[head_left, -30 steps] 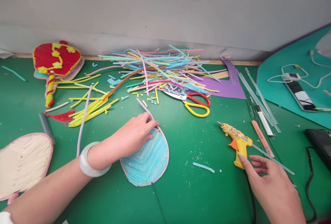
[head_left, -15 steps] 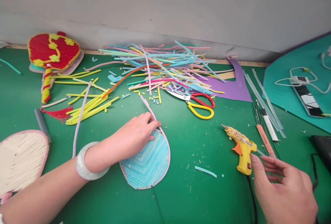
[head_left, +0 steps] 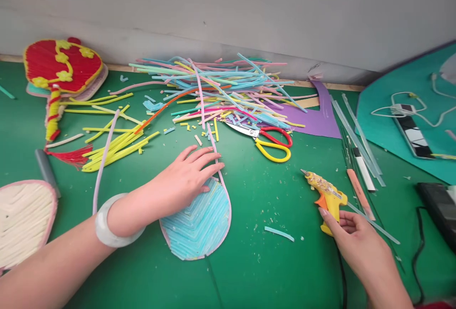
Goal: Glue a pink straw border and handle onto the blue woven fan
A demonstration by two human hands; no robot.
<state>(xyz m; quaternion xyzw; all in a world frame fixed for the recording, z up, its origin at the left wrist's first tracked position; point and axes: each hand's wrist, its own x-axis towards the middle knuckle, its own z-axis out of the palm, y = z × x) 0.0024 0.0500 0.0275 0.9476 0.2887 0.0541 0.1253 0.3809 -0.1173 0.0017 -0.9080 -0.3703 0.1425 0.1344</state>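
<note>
My left hand (head_left: 187,180) lies flat, fingers stretched out, on the upper part of a light blue fan-shaped piece (head_left: 199,223) made of straw strips with a pink edge. A loose pink strip (head_left: 215,154) runs up from that edge past my fingertips. My right hand (head_left: 356,245) curls round the handle of a yellow glue gun (head_left: 326,195) that rests on the green table (head_left: 270,271), its nozzle pointing up and left. A white bangle (head_left: 107,223) sits on my left wrist.
A heap of coloured straws (head_left: 221,92) lies at the back, with red-and-yellow scissors (head_left: 270,142) beside it. A red fan (head_left: 59,64) and yellow strips (head_left: 114,145) are at the left, a cream fan (head_left: 23,218) at the near left. Glue sticks (head_left: 356,133), a phone (head_left: 409,128) and a black box (head_left: 441,207) are at the right.
My left hand has spread its fingers flat on the blue piece. My right hand moved in and closed round the glue gun's handle.
</note>
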